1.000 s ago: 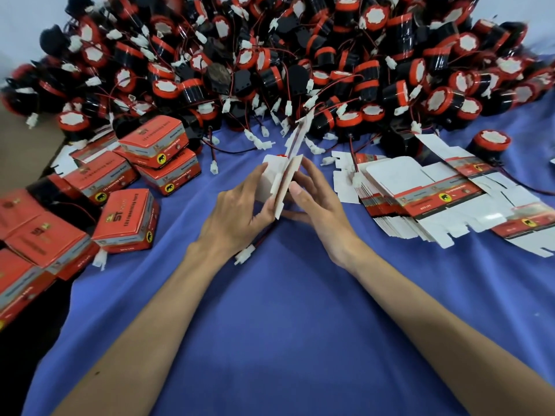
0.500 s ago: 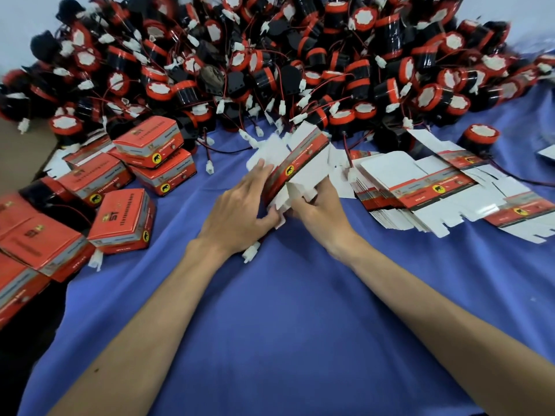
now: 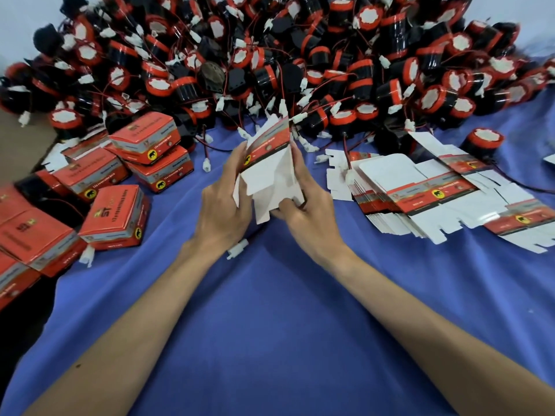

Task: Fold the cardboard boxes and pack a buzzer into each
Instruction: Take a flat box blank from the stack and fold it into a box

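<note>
Blue cloth [image 3: 285, 310] covered the table under heaped buzzers [image 3: 270, 55]; the left hand [image 3: 223, 205] and right hand [image 3: 309, 211] both pinched one half-opened box blank [image 3: 270, 172] between them; flat blanks [image 3: 420, 187] lay right, packed boxes [image 3: 115, 214] left.

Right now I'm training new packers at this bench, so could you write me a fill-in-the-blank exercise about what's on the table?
1. The left hand and right hand grip one half-folded box over the ____ cloth.
2. The stack of flat boxes lies to the hands' ____.
3. The finished boxes sit to the hands' ____.

Missing words: blue; right; left.
</note>
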`<state>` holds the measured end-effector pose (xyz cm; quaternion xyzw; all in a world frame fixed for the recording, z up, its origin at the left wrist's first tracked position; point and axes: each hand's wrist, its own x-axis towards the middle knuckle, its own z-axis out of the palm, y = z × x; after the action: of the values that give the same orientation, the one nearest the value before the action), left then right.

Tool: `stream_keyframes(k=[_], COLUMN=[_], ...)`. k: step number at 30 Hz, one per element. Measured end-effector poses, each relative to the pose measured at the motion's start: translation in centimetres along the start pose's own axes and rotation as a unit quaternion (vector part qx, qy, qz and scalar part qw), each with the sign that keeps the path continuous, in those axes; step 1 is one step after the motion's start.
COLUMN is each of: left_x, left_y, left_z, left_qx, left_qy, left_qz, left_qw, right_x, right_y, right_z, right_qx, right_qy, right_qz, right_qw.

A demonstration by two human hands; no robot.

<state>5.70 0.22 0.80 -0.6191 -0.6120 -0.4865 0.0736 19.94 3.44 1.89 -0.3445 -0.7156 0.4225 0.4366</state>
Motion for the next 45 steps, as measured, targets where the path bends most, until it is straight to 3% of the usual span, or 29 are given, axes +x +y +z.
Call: stream_keyframes(k=[3,8,17,21,27,31,36,41,45], left_x=[0.5,0.6,0.6,0.5,0.2,0.1,0.4,-0.1,0.2], left_y=[-0.1,-0.5,-0.7,-1.0,-1.1,-0.1,0.5,0.1,-0.1], left_z=[-0.1,-0.1,-0.2,0.1,-0.2,-0.6,-1.0,-1.2,-1.7], left_qx=[-0.067,-0.055,-0.179,-0.243,-0.168,-0.281,-0.355,-0.221,-0.164], left_qy=[0.013,-0.002,0.024,0.040,-0.005,-0.034,-0.105,-0.157,-0.160], left_qz=[-0.005,0.040,-0.052,-0.078,-0.024,-0.068,-0.095,0.014,0.055], left_qw=[0.998,0.998,0.982,0.966,0.986,0.957,0.924,0.962,0.972], right_x=[0.4,0.5,0.5,0.9,0.4,0.6,0.9,1.1,1.9], right_y=[0.1,0.3,0.0,0.2,0.7,0.5,-0.3,-0.4,0.0], right_z=[-0.4,-0.7,-0.6,-1.2,-1.7,-1.5,-1.7,-2.4,-3.3], right_qx=[0.028,-0.016,0.002,0.031,0.185,0.191,0.280,0.394,0.415], right_qy=[0.019,0.016,-0.018,-0.029,-0.112,-0.096,-0.102,-0.166,-0.139], right_qz=[0.010,-0.051,-0.103,-0.071,-0.062,-0.045,0.028,0.089,0.109], right_qw=[0.999,0.998,0.994,0.997,0.974,0.976,0.954,0.900,0.892])
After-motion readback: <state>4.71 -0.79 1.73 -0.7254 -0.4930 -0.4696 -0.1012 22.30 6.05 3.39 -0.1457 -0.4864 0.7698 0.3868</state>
